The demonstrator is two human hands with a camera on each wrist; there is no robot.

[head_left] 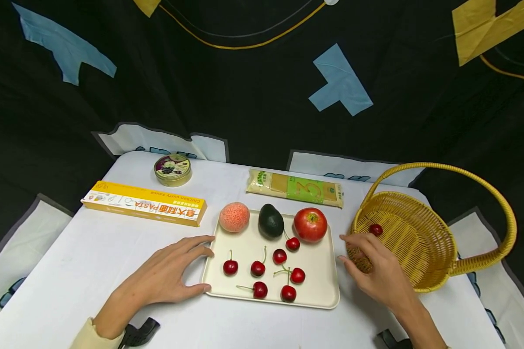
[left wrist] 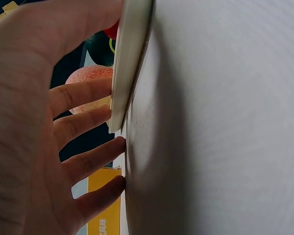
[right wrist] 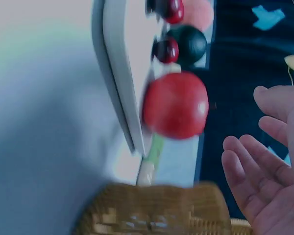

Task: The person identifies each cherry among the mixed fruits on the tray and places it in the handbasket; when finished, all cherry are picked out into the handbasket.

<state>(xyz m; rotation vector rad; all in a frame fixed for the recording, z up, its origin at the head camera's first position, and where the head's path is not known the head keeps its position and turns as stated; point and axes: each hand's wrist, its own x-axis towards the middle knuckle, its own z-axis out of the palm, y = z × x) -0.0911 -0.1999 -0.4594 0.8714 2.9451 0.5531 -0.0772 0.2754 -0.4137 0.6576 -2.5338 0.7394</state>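
At the left rim of a cream rectangular tray [head_left: 319,291], my left hand [head_left: 166,274] is spread, with thumb and fingertips right at the edge. On the tray lie a peach [head_left: 234,217], an avocado [head_left: 270,221], a large red apple [head_left: 310,225] and several stemmed cherries [head_left: 230,267]. My right hand [head_left: 377,269] hovers between the tray's right side and a yellow wicker basket [head_left: 445,242], overlapping the basket's near side in the head view. Its fingers are loosely bent, and nothing shows between them in the right wrist view. One cherry [head_left: 375,229] sits inside the basket.
A yellow pasta box [head_left: 144,203] lies behind my left hand, with a round tin [head_left: 172,169] farther back. Behind the tray is a green-labelled noodle packet [head_left: 294,188]. The basket's tall handle [head_left: 508,218] arches over its right side. Black cloth hangs behind the table.
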